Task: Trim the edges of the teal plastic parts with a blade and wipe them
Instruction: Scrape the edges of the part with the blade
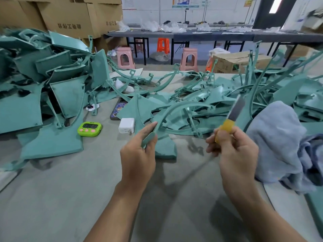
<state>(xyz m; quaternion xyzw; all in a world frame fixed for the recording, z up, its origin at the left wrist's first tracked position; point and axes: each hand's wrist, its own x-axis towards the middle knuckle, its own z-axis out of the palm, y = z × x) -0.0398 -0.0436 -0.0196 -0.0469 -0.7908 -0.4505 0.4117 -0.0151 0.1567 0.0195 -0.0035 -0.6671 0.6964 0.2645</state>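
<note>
A worker at a grey table (70,189) readies a trimming cut: the left hand (138,154) pinches the near end of a curved teal rib (176,106) between thumb and fingers, lifting its arc above the scattered teal parts (201,95), while the right hand (234,151) is curled round the yellow handle of a utility blade (236,109), steel tip pointing up and away. Blade and rib are apart, so the step in hand appears to be trimming rather than wiping, with the cut itself not yet begun. The next move likely calls for bringing the edge onto the rib's rough margin at a shallow angle and drawing it away from the left fingers, with the rib held firm against flexing. Both forearms reach forward from the bottom of the view, wrists raised off the table, the hands near each other at centre. A blue-grey cloth (276,140) lies bunched just to the right, within reach for wiping; a heap of teal panels (52,84) rises at the left.
</note>
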